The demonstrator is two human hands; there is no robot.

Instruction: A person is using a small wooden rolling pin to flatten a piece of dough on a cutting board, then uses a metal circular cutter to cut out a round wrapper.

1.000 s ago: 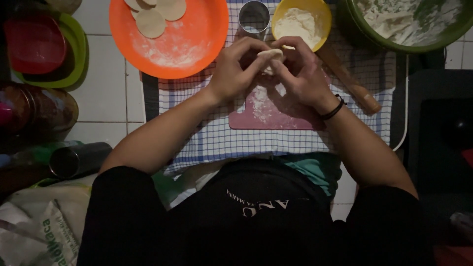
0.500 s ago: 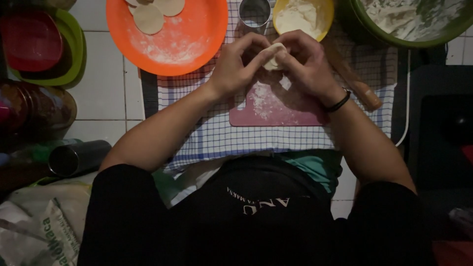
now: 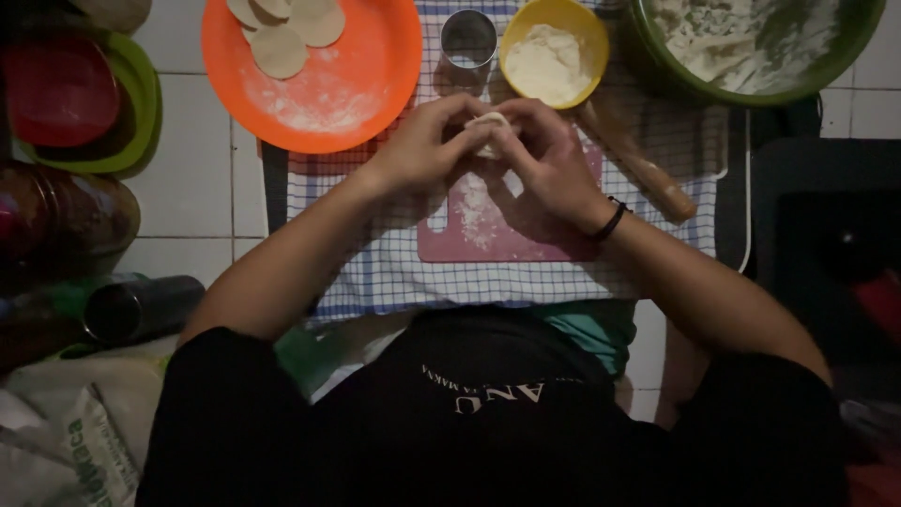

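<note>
Seen from above, my left hand and right hand meet over a pink cutting board on a blue checked cloth. Both hands' grips are closed on a small pale piece of dough, pinched between my fingertips just above the board. Beyond them stand a metal ring cutter, a yellow bowl of white filling, and an orange plate carrying dough rounds. A wooden rolling pin lies right of my hands.

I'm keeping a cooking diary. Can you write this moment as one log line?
left hand and right hand: pinching dough piece | below: pink board | nearby: orange plate with dough rounds
</note>
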